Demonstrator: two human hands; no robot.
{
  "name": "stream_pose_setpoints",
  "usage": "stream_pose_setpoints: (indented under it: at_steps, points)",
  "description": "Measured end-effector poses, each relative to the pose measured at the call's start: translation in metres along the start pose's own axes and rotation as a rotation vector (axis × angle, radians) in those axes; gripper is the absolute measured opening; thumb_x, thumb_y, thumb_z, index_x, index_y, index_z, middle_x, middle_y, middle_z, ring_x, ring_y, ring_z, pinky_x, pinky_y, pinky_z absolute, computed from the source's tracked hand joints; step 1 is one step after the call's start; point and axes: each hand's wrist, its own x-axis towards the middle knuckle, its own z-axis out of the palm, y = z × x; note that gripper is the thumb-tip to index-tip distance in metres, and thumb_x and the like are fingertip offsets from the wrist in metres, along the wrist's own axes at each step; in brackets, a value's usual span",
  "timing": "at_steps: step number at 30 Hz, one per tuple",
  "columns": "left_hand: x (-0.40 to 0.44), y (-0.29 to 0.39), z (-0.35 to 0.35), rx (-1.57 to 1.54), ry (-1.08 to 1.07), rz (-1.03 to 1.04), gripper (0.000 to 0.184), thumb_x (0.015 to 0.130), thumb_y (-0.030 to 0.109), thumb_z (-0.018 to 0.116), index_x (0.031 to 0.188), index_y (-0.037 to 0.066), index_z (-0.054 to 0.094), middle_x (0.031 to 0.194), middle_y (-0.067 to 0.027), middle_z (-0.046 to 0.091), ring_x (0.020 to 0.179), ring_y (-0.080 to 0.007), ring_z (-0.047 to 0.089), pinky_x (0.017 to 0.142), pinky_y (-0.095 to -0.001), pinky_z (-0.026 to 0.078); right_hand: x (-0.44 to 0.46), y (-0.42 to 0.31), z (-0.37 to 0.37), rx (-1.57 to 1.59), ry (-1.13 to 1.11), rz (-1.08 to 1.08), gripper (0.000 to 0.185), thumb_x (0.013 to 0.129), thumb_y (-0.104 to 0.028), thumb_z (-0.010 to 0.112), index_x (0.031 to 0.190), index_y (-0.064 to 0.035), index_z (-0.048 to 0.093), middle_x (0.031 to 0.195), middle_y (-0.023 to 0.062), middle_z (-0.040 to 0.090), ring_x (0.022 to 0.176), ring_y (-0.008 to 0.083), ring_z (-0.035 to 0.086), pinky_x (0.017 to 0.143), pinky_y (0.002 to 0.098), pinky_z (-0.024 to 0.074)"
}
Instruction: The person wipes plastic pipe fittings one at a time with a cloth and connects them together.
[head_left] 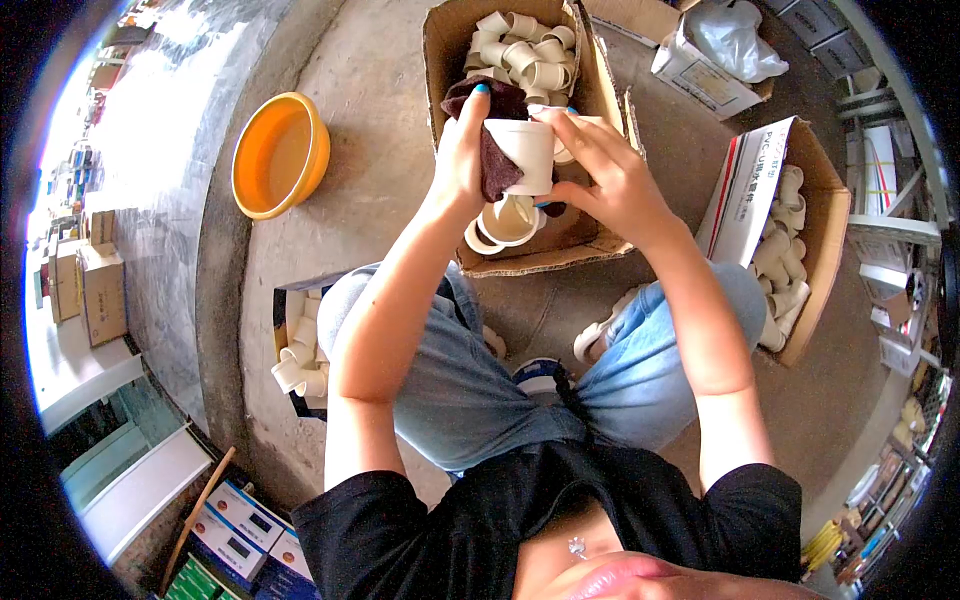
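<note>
Between my hands, above the cardboard box (pixel 545 266), is a white PVC pipe fitting (pixel 528 150). My left hand (pixel 463 155) is closed on a dark maroon cloth (pixel 497 168), which presses against the fitting's left side. My right hand (pixel 615 180) grips the fitting from the right, fingers at its upper rim and thumb near its lower end. Just below it appear round white openings (pixel 510 222); I cannot tell whether they belong to the held fitting or to other pieces. Many white fittings (pixel 525 55) fill the far part of the box.
An orange basin (pixel 281 155) stands on the floor at left. To the right is a box (pixel 825 255) of white fittings; another container of fittings (pixel 300 365) sits by my left leg. A white plastic bag (pixel 738 40) tops a box at the upper right.
</note>
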Motion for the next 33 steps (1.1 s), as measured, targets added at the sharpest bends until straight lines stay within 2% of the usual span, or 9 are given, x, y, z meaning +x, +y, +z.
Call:
stream_pose_setpoints:
  at_steps: [10,11,14,17,19,22,24,27,33]
  points:
    - [0.005,0.005,0.002,1.179,0.403,0.299,0.044,0.082,0.039,0.053,0.083,-0.004,0.06,0.064,-0.0125,0.06,0.059,-0.0166,0.059,0.055,-0.0305,0.045,-0.001,-0.012,-0.004,0.047,-0.057,0.236,0.065,0.061,-0.02,0.075,0.117,-0.0013,0.048,0.099,0.0175,0.056,0.086,0.0294,0.057,0.075,0.0343,0.0469]
    - [0.003,0.005,0.006,1.18,0.389,0.322,0.041,0.08,0.04,0.053,0.084,0.0,0.061,0.071,-0.0208,0.06,0.07,-0.0344,0.06,0.064,-0.0379,0.047,-0.003,-0.01,-0.002,0.064,-0.044,0.272,0.062,0.061,-0.02,0.075,0.114,-0.0006,0.05,0.097,0.0175,0.057,0.085,0.0298,0.057,0.075,0.0348,0.0465]
    - [-0.002,0.01,0.015,1.226,0.341,0.488,0.038,0.079,0.039,0.054,0.087,0.002,0.061,0.071,-0.0193,0.061,0.07,-0.0343,0.06,0.064,-0.0381,0.047,-0.003,-0.011,0.003,0.232,0.037,0.538,0.044,0.066,-0.019,0.07,0.103,-0.0008,0.057,0.086,0.016,0.062,0.076,0.0256,0.061,0.07,0.0308,0.0476]
    - [-0.002,0.025,0.014,0.905,0.341,0.487,0.046,0.082,0.043,0.052,0.083,-0.002,0.06,0.063,-0.0098,0.059,0.058,-0.0171,0.056,0.056,-0.0315,0.045,-0.004,0.004,0.003,0.509,0.126,0.78,0.041,0.071,-0.028,0.069,0.101,-0.0017,0.059,0.078,0.0083,0.065,0.071,0.0098,0.059,0.064,0.0246,0.0469]
    - [-0.003,0.032,0.015,0.634,0.326,0.539,0.053,0.083,0.048,0.048,0.082,-0.003,0.058,0.062,-0.003,0.054,0.059,-0.0094,0.046,0.055,-0.0284,0.042,-0.001,0.005,-0.007,0.492,0.155,0.848,0.044,0.071,-0.03,0.068,0.102,-0.0007,0.059,0.078,0.0068,0.064,0.071,0.0083,0.058,0.064,0.0234,0.0464]
    - [-0.001,0.035,0.012,0.469,0.173,0.536,0.06,0.086,0.054,0.035,0.095,-0.001,0.057,0.08,-0.0063,0.058,0.067,-0.0122,0.052,0.062,-0.027,0.044,0.0,0.006,-0.016,0.535,0.17,0.947,0.044,0.074,-0.029,0.066,0.103,0.0028,0.057,0.081,0.0049,0.062,0.073,0.0073,0.056,0.065,0.0214,0.0461]
    - [-0.01,0.031,0.012,0.377,0.101,0.446,0.051,0.088,0.043,0.031,0.098,-0.001,0.056,0.087,-0.0077,0.059,0.073,-0.0149,0.056,0.066,-0.0284,0.047,-0.002,0.003,-0.021,0.599,0.176,0.968,0.038,0.078,-0.022,0.062,0.106,0.0024,0.055,0.086,0.0027,0.058,0.078,0.0056,0.055,0.066,0.0191,0.0468]
    - [-0.028,0.036,0.004,0.426,-0.009,0.3,0.036,0.084,0.022,0.033,0.101,-0.001,0.056,0.096,-0.009,0.059,0.082,-0.0154,0.056,0.073,-0.0281,0.046,-0.01,0.001,-0.018,0.641,0.303,0.976,0.048,0.07,-0.033,0.068,0.097,0.0053,0.058,0.082,0.0074,0.062,0.073,0.0093,0.056,0.064,0.0222,0.0455]
    - [-0.064,0.031,0.016,0.918,-0.024,0.655,0.04,0.068,-0.002,0.053,0.108,0.004,0.05,0.088,-0.0098,0.056,0.081,-0.0161,0.054,0.077,-0.0278,0.042,-0.016,-0.008,-0.016,0.678,0.347,0.965,0.043,0.07,-0.033,0.068,0.09,0.0029,0.058,0.077,0.0065,0.06,0.07,0.0102,0.056,0.062,0.0234,0.0457]
